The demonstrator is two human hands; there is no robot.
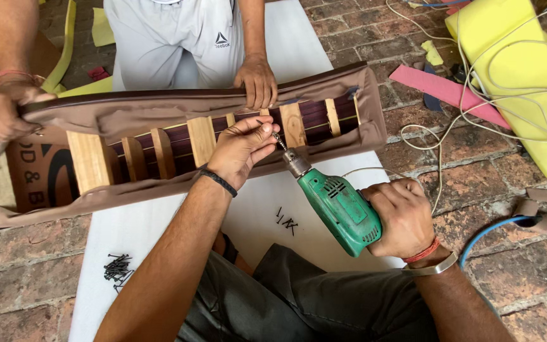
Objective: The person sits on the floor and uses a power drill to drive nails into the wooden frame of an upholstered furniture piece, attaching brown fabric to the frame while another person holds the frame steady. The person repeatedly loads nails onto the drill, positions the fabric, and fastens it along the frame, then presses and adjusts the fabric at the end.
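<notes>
A small screw [275, 137] is pinched between the fingertips of the left hand [240, 149], its head set against the bit of the green electric drill [337, 204], so the tip stays aimed at the wooden slat [292, 124] of the frame. The right hand [403, 217] is clenched around the drill's handle, tilting the tool up towards the frame. The upholstered frame [178, 139], wooden slats wrapped in brown fabric [159, 107], lies on its side over a white sheet [159, 221] on the brick floor [26, 272]. Across it, another person's two hands [257, 81] clamp the fabric along the top edge, apparently keeping it taut and the frame steady. Spare black screws [117, 267] lie heaped on the sheet within reach.
</notes>
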